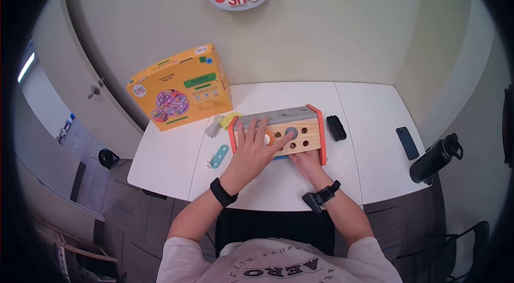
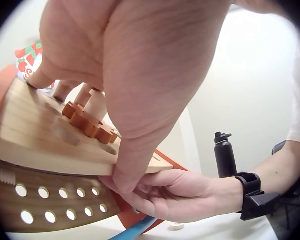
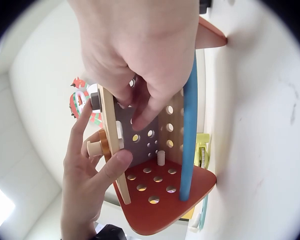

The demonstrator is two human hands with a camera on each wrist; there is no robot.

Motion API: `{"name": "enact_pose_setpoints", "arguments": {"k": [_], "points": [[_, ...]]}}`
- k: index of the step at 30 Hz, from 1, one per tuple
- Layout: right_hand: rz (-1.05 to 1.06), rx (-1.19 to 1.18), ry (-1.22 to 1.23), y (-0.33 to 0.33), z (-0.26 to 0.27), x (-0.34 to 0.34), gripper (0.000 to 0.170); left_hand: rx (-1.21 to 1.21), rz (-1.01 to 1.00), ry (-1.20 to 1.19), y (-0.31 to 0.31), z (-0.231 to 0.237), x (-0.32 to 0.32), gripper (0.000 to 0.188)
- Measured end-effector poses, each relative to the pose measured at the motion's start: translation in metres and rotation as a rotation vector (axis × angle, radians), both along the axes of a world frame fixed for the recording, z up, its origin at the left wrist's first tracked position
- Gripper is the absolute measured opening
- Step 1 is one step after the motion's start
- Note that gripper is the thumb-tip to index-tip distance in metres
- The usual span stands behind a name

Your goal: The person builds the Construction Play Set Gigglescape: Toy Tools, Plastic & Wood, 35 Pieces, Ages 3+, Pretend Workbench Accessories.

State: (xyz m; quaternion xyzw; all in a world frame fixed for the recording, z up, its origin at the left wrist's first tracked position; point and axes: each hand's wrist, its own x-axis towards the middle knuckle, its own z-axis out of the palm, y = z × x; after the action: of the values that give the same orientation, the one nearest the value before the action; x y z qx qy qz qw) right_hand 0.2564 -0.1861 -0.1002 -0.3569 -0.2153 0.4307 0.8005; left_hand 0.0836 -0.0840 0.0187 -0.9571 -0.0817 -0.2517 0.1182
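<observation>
A wooden toy workbench with red end panels and a grey top stands before me, its hole-studded front panel facing up toward me. My left hand lies over the panel with spread fingers, one digit on the grey bolt head. An orange gear on a light wooden peg is set in the panel under that hand. From the open lower side, my right hand reaches inside, fingertips against the panel's back behind the grey bolt. Whether they pinch something there, I cannot tell. A white nut backs the gear.
A yellow construction set box stands at back left. Beside the workbench lie a teal perforated strip, a grey piece and a yellow one. Rightward are a black case, a phone and a black bottle.
</observation>
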Motion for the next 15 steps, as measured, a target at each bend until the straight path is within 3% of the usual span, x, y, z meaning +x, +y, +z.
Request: {"name": "enact_pose_setpoints", "arguments": {"k": [15], "points": [[0.017, -0.026, -0.034, 0.0004, -0.0002, 0.0023, 0.063, 0.018, 0.013, -0.005, -0.0021, -0.0006, 0.0, 0.089]]}}
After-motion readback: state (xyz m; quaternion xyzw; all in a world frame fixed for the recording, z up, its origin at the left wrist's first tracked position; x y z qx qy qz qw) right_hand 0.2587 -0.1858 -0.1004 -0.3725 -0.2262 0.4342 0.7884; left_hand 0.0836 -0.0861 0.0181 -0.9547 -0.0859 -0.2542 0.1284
